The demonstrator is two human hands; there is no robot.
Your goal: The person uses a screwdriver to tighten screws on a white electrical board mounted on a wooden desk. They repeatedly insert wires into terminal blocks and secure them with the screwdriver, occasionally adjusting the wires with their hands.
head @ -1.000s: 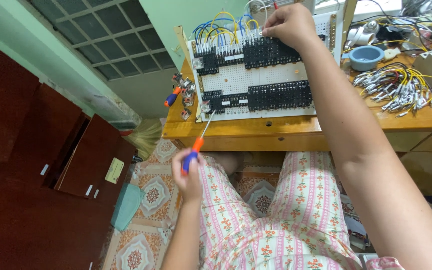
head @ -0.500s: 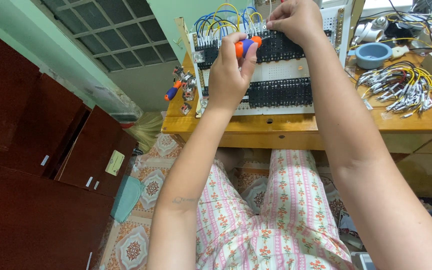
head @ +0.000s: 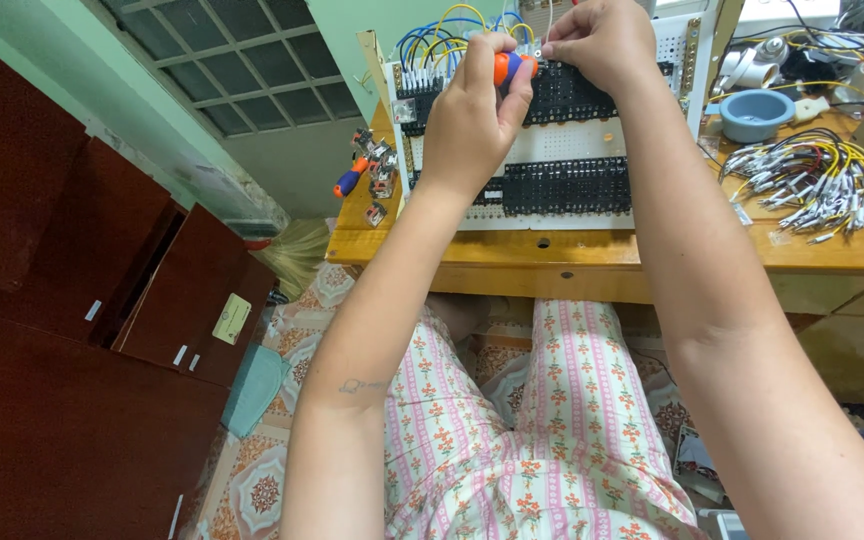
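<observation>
Orange and blue, the screwdriver (head: 508, 66) handle sits gripped in the left hand (head: 472, 110), up at the top row of black terminal blocks (head: 562, 95) on the white panel (head: 552, 140) that stands near the back of the wooden bench (head: 602, 250). The right hand (head: 602, 40) is pinched narrow right beside the handle, fingertips on something small at the row; I can't make out whether it is a wire end or a screw. The tip of the driver is hidden behind the hands.

Both hands are crowded onto one spot, so a slip of the tip could jab the right fingers or skid across the neighbouring terminals. The blue and yellow wires (head: 452, 30) looping over the panel's top edge hang close, and a careless wrist might tug one loose. The panel looks propped rather than fixed, so hard pushing could tip it back.

A lower row of blocks (head: 567, 185) runs across the panel. At the bench's left edge lies a second screwdriver (head: 349, 180) beside some small metal parts (head: 380, 165), near enough to the edge to be knocked off. Toward the right end sit a blue bowl (head: 757, 113) and a heap of cut wires (head: 817, 185).
</observation>
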